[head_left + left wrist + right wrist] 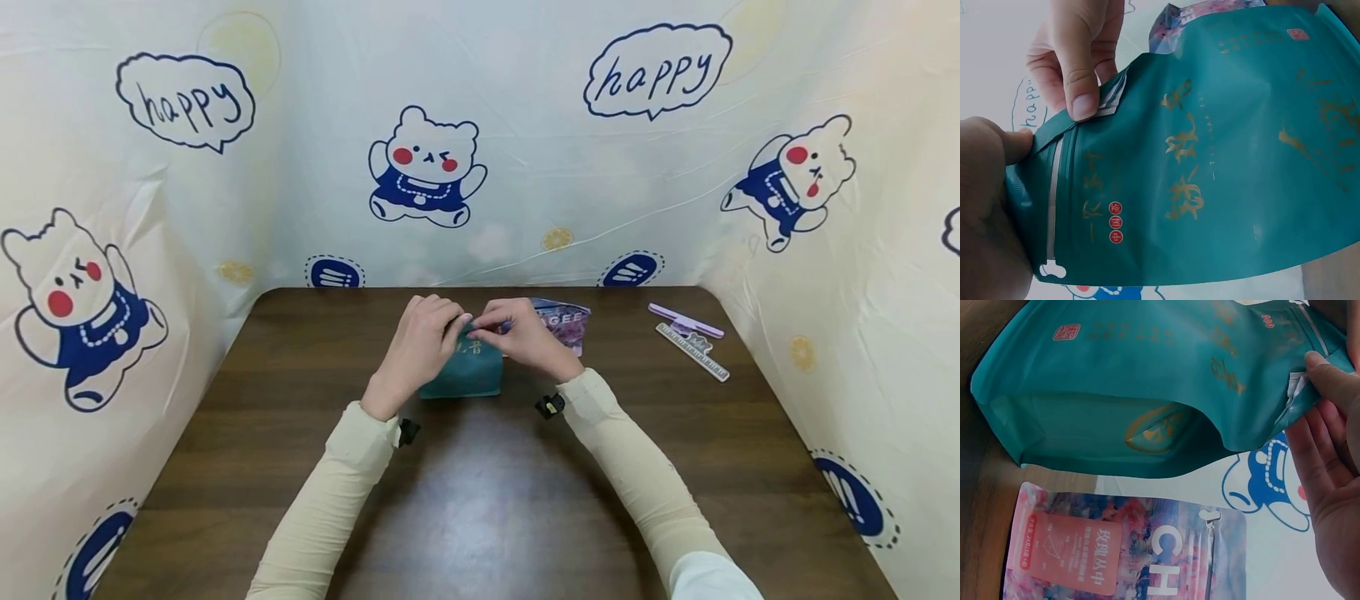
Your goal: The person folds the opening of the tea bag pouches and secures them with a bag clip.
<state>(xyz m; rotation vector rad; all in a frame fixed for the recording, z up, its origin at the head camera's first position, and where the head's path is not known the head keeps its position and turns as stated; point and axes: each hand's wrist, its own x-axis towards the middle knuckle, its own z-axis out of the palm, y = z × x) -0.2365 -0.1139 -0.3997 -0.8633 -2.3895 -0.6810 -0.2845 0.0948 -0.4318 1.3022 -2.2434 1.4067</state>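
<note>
A green tea pouch (461, 379) with gold lettering stands upright on the table, its top edge between both hands. My left hand (422, 340) pinches the top at its left part. At the other top corner, my right hand (528, 337) pinches the edge with thumb and fingers. In the left wrist view a pale strip (1055, 194) with a bone-shaped white end runs along the pouch below its top. The right wrist view shows a folded, whitish crease (1295, 387) by my right thumb. Close behind my right hand stands a pink-purple printed pouch (573, 323).
On the dark wooden table (465, 508), at the far right, lie a long purple bar (686, 320) and a white ruler-like strip (692, 352), with a small cartoon-shaped piece between them. A pale printed cloth (525, 183) hangs behind the table and along its sides.
</note>
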